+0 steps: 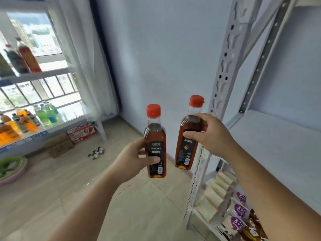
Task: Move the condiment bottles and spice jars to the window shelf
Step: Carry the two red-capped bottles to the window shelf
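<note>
My left hand (134,159) grips a clear condiment bottle (155,136) with a red cap, brown liquid and a black label, held upright in mid-air. My right hand (208,134) holds a second, matching bottle (188,141) by its shoulder, tilted slightly, just to the right. Both bottles hang over the floor between the two racks. The window shelf (43,73) stands at the far left with two tall dark bottles (26,56) on its upper level. Its lower level carries several coloured drink bottles (34,117).
A white metal rack (260,129) rises at the right, its middle shelf bare, with snack packets (241,213) on the level below. On the tiled floor lie small jars (96,153), cardboard boxes (69,141) and stacked plates (12,169). A white curtain hangs by the window.
</note>
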Demonstrator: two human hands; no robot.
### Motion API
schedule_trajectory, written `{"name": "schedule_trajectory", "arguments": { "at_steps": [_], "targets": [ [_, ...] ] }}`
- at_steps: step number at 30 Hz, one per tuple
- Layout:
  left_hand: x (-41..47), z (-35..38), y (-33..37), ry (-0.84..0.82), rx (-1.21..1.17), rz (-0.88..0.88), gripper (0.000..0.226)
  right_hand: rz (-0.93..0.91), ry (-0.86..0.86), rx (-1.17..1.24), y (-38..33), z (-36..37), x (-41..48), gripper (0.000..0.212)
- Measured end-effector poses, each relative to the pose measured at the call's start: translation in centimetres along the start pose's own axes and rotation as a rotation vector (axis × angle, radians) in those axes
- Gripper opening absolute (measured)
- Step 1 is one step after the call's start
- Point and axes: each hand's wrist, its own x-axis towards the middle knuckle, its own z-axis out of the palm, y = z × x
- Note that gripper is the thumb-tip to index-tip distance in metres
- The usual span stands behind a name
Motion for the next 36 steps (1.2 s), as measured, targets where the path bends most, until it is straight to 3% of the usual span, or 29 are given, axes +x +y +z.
{"name": "schedule_trajectory", "arguments": {
  "at_steps": [5,14,24,36],
  "targets": [
    [-1.3,-6.1,-4.5,0.143,-0.045,-0.093,0.048,-0.099,-0.175,0.006,-2.7,7.0,3.8,0.039],
    [-0.9,-13.1,-10.2,0.324,-0.067,-0.239,0.049,-0.221,-0.325,0.046,-5.8,17.2,12.4,0.043],
    [7.6,-22.1,-12.9,0.429,0.012,-0.313,0.051,-0.293,-0.441,0.127,-8.0,25.4,25.5,0.046],
    [16.7,-29.2,-17.6,0.496,-0.066,-0.312,0.050,-0.347,-0.560,0.088,-10.7,33.7,38.1,0.048]
  ]
}}
